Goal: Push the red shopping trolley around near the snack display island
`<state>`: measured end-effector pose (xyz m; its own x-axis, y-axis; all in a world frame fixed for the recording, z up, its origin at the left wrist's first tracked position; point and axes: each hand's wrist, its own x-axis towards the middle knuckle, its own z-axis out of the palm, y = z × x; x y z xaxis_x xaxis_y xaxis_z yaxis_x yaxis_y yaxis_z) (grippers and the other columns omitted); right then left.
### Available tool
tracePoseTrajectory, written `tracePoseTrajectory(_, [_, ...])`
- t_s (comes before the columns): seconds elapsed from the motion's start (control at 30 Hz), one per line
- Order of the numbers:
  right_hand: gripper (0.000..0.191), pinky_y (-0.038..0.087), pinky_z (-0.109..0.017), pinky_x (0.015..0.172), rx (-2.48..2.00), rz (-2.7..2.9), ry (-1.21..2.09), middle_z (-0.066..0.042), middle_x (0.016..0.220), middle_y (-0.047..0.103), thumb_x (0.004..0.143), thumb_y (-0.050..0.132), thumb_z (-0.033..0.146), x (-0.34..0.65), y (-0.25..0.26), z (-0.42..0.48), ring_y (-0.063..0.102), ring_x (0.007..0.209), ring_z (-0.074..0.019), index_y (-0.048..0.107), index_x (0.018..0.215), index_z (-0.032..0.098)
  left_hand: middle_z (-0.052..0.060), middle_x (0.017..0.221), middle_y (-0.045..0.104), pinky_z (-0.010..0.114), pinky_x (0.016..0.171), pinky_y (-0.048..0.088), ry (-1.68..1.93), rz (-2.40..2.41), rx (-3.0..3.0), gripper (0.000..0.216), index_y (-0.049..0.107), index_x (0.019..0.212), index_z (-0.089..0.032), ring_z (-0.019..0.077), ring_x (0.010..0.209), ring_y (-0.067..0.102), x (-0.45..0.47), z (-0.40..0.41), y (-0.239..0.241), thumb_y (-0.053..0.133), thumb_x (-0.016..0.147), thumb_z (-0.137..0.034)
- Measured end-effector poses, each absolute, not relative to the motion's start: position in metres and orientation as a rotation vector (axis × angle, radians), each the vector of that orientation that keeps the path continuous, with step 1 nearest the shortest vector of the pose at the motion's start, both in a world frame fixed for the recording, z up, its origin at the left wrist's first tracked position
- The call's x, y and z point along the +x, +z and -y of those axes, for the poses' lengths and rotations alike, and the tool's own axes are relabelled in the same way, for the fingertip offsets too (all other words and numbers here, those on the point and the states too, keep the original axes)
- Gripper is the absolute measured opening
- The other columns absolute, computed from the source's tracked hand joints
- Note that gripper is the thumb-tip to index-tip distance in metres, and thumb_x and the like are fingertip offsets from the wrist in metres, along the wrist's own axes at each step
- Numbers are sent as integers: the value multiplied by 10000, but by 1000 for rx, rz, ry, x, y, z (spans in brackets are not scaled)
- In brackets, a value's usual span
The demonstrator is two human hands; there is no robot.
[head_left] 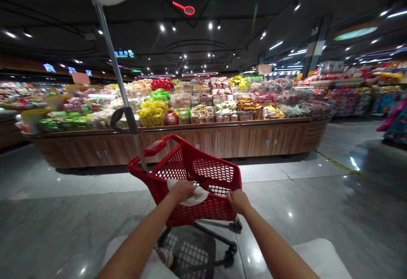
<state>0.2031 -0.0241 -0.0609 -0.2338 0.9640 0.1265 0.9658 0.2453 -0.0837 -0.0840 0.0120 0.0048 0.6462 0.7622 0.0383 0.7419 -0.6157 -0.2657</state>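
Note:
A red plastic shopping cart [210, 209] stands sideways right in front of me, its handle [155, 148] toward the left. My left hand [184, 190] is closed on a white cloth [199, 195] and presses it against the near rim of the basket. Part of the cloth hangs over the basket's outer side. At the near right corner, my right hand [238, 201] grips the cart's rim with its fingers curled over it. A metal pole [112, 54] with a dark grey loop [125, 120] on it rises beside the handle.
Behind the cart runs a long wooden display counter [219, 140] piled with packaged snacks [203, 111]. More stocked shelves [346, 96] stand at the right. Shiny grey floor tiles [302, 211] surround the cart, and its black caster wheels [230, 253] show below.

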Motion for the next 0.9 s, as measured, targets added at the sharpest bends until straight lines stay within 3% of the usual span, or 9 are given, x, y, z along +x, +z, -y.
tracePoseTrajectory(0.17, [550, 398, -283, 723, -1847, 2361, 11, -141, 889, 744, 985, 244, 275, 218, -61, 18, 669, 821, -220, 752, 825, 141, 106, 900, 687, 353, 754, 458, 68, 1265, -2380, 260, 687, 883, -170, 257, 853, 642, -175, -13, 51, 573, 887, -403])
tracePoseTrajectory(0.3, [527, 396, -294, 766, -1891, 2318, 63, -162, 920, 737, 975, 262, 265, 217, -61, 19, 664, 861, -236, 746, 819, 128, 125, 921, 700, 380, 775, 462, 100, 1433, -2351, 428, 700, 929, -166, 291, 890, 650, -149, -8, 44, 501, 898, -543])
tracePoseTrajectory(0.4, [486, 402, -274, 756, -1881, 2261, 234, -139, 979, 731, 976, 281, 287, 204, -56, 22, 661, 906, -222, 737, 891, 140, 102, 970, 706, 366, 772, 470, 90, 1479, -2480, 529, 660, 1133, -226, 286, 909, 657, -86, -3, 15, 481, 864, -644])
tracePoseTrajectory(0.47, [464, 408, -256, 753, -1816, 2216, 312, -114, 1032, 723, 983, 281, 316, 193, -53, 24, 655, 945, -203, 717, 989, 155, 94, 1029, 696, 354, 751, 477, 38, 1462, -2554, 621, 530, 1328, -264, 274, 902, 660, -42, 2, -4, 469, 858, -665])
tracePoseTrajectory(0.57, [499, 418, -263, 757, -1847, 2172, 249, -127, 1031, 722, 999, 244, 335, 181, -50, 28, 658, 945, -203, 706, 1022, 146, 87, 1040, 683, 339, 743, 482, -14, 1382, -2633, 574, 451, 1394, -300, 253, 894, 658, 4, 8, -20, 482, 892, -577])
tracePoseTrajectory(0.67, [548, 422, -274, 732, -1917, 2174, 148, -124, 975, 734, 1010, 212, 343, 183, -50, 32, 671, 902, -210, 724, 948, 157, 78, 1047, 675, 337, 768, 481, -6, 1232, -2724, 382, 564, 1274, -289, 240, 922, 646, 16, 8, -21, 510, 917, -411])
tracePoseTrajectory(0.9, [535, 421, -257, 724, -1900, 2182, 92, -102, 945, 741, 1019, 235, 362, 202, -53, 29, 682, 860, -188, 731, 920, 189, 72, 935, 688, 342, 786, 462, 11, 1268, -2558, 197, 674, 1042, -232, 233, 884, 633, -84, -5, 14, 598, 862, -259])
